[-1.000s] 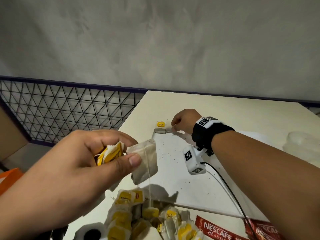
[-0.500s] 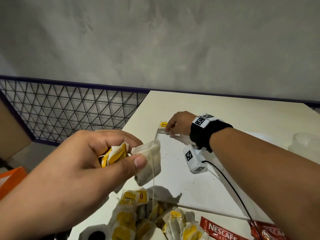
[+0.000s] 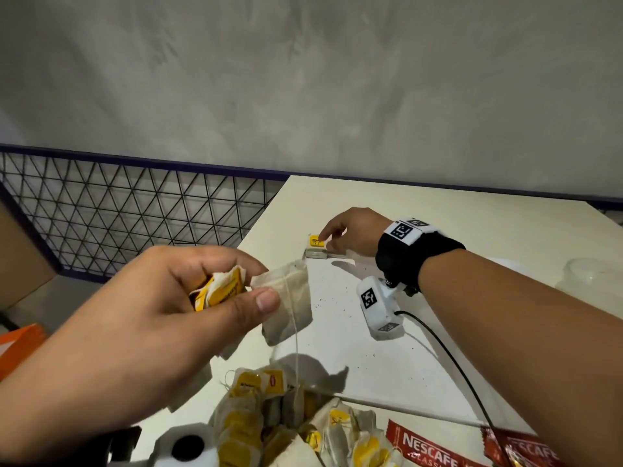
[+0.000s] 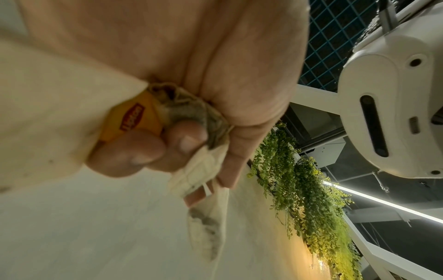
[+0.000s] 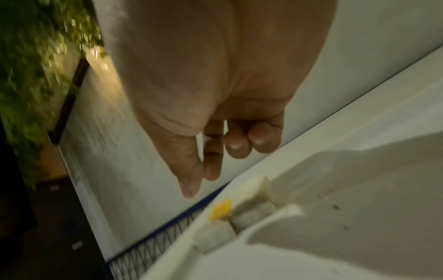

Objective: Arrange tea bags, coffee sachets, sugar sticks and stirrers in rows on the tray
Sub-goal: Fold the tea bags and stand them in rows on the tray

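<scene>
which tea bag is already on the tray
The tea bag with the yellow tag at the tray's far corner, just below the right hand. The others are gripped in the left hand or piled off the tray's near edge.

one tea bag (image 3: 316, 253) is sitting in the tray's (image 3: 381, 365) far corner, just under the right hand's fingertips (image 3: 323, 236), while the loose pile (image 3: 286, 423) is lying below the left hand's fingers (image 3: 215, 264)
</scene>
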Action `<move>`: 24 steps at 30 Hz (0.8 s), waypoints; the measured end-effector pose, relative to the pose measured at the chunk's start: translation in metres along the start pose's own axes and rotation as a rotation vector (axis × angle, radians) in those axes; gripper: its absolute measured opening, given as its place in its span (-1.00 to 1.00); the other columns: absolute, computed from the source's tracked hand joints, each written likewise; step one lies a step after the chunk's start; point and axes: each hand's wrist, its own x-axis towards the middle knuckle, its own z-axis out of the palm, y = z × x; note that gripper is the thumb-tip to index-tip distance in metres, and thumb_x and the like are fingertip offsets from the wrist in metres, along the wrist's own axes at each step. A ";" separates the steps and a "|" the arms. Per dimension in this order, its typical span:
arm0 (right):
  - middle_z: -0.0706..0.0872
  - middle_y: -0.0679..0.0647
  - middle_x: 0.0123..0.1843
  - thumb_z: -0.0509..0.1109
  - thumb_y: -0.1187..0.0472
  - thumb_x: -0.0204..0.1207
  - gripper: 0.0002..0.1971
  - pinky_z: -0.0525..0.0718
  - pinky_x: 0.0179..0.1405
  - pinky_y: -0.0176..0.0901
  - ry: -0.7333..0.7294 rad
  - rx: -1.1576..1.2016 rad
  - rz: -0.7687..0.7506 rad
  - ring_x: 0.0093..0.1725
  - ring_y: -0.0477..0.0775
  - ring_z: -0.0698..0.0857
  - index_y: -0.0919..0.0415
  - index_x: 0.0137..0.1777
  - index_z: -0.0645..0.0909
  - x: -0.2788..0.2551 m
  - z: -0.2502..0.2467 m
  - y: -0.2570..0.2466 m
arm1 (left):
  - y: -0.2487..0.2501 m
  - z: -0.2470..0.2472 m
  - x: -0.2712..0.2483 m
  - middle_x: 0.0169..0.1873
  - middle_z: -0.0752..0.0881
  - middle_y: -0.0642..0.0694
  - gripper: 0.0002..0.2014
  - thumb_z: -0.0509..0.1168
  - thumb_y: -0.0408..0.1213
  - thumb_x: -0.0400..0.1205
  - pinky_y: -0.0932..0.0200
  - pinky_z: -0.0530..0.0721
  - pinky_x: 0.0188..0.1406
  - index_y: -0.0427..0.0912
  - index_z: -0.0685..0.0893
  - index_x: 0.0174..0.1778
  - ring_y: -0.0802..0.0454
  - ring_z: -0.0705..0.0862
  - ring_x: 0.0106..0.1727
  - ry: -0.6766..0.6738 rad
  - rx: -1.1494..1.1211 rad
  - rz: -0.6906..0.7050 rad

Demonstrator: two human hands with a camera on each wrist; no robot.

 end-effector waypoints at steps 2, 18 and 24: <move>0.66 -0.11 -0.07 0.45 0.12 0.54 -0.81 0.48 0.00 -0.28 0.052 0.095 -0.021 0.02 -0.06 0.62 0.00 0.12 0.75 -0.006 -0.009 -0.002 | 0.006 -0.002 0.004 -0.50 0.71 -0.20 -0.62 0.38 0.28 0.27 -0.24 0.59 -0.70 0.08 0.80 -0.24 -0.39 0.63 -0.53 -0.015 0.043 -0.003; 0.64 0.12 0.22 0.12 0.01 0.69 -0.76 0.42 0.10 -0.07 -0.190 -0.207 0.128 0.10 0.17 0.54 0.10 0.13 0.54 0.029 0.019 -0.012 | 0.002 -0.009 0.007 -0.48 0.70 -0.22 -0.57 0.37 0.31 0.26 -0.39 0.53 -0.73 0.06 0.80 -0.18 -0.52 0.58 -0.53 0.002 0.060 -0.088; 0.66 0.17 0.08 0.12 0.03 0.70 -0.69 0.49 0.07 -0.05 -0.176 -0.196 0.107 0.05 0.19 0.58 0.25 -0.01 0.59 0.037 0.021 -0.009 | -0.007 -0.009 0.009 -0.52 0.65 -0.24 -0.57 0.38 0.29 0.25 -0.31 0.45 -0.78 0.04 0.79 -0.20 -0.53 0.48 -0.61 -0.002 0.035 -0.098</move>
